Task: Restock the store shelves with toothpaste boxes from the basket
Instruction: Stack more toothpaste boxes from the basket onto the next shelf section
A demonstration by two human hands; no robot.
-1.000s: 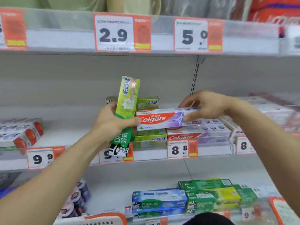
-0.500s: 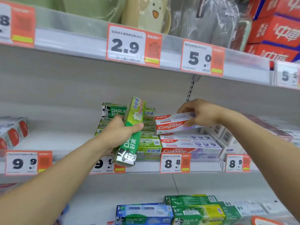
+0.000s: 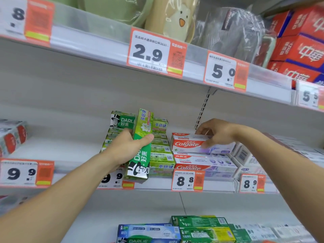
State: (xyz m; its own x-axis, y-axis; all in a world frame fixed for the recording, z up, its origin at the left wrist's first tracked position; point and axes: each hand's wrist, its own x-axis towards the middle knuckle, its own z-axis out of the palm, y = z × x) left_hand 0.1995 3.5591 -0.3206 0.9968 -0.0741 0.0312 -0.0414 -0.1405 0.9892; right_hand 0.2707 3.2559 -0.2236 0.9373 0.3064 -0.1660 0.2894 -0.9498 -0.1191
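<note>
Store shelving [image 3: 57, 149] spans the whole view, with three tiers visible; the middle tier lies at hand level. Above both hands, the upper shelf edge carries price tags reading 2.9 [image 3: 149, 51] and 5.0 [image 3: 222, 71], with a duck-faced cup [image 3: 177, 18] and, up to the right, red boxes [image 3: 305, 48] standing behind them. Directly behind the left hand, a stack of green Darlie boxes [image 3: 157, 149] rises several layers high. Beneath the right hand, a stack of Colgate boxes [image 3: 205, 162] sits on the middle tier, just right of the green stack; white boxes [image 3: 245, 155] lie under the right wrist. Below both hands, the lower tier holds blue and green boxes [image 3: 175, 230]. Price tags 9.9 [image 3: 19, 172], 8.8 [image 3: 185, 180] and 8.9 [image 3: 250, 183] line the middle shelf edge.

Left hand [image 3: 126, 148]: fingers and thumb wrapped round a green Darlie toothpaste box [image 3: 142, 146], held near upright, top tilted slightly right, in front of the green stack; its lower end hangs below the hand, over the shelf edge.

Right hand [image 3: 217, 132]: fingers curled over the top and thumb on the front face of a Colgate toothpaste box [image 3: 191, 143], which lies horizontal on top of the Colgate stack, its red end pointing toward the left hand
</note>
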